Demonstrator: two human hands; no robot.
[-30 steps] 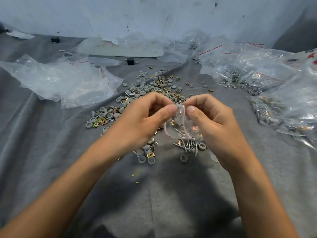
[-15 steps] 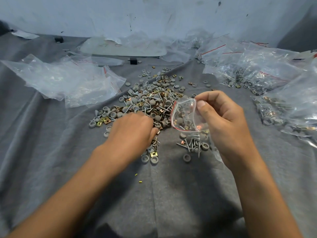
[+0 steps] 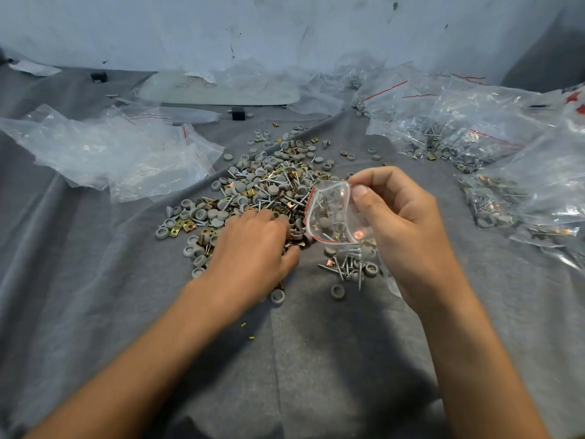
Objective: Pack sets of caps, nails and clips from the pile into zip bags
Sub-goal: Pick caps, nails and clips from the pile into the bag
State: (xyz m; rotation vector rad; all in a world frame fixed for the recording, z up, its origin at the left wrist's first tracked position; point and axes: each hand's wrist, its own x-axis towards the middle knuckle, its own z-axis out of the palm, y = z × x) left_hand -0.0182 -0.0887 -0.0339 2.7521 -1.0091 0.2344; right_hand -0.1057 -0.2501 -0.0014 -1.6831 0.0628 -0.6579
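In the head view, the zip bag [image 3: 332, 213] is seen just right of frame centre, held above the grey cloth [image 3: 316, 359] at the 4 o'clock edge of the pile [image 3: 269, 182]. It is pinched by the right hand [image 3: 408, 236], thumb and forefinger closed on the upper lip of its mouth. The left hand [image 3: 253, 248] is laid knuckles-up on the near edge of the pile, fingers curled down into the pieces; whether anything is gripped cannot be told, since the fingertips are hidden. A spill is judged the main risk: the red-striped mouth is turned sideways, and caps and nails can be seen lying close to it, so a slight dip of the wrist could let them slide out onto the loose cluster of screws [image 3: 348, 267] beneath. The mouth could also sag shut, as only one lip is held, and pieces brought to it might be dropped. A miscounted set is possible too. The mouth is pointed toward about 9 o'clock, at the left hand; the long axis appears to run from there toward 4 o'clock, its closed end largely hidden behind the palm.
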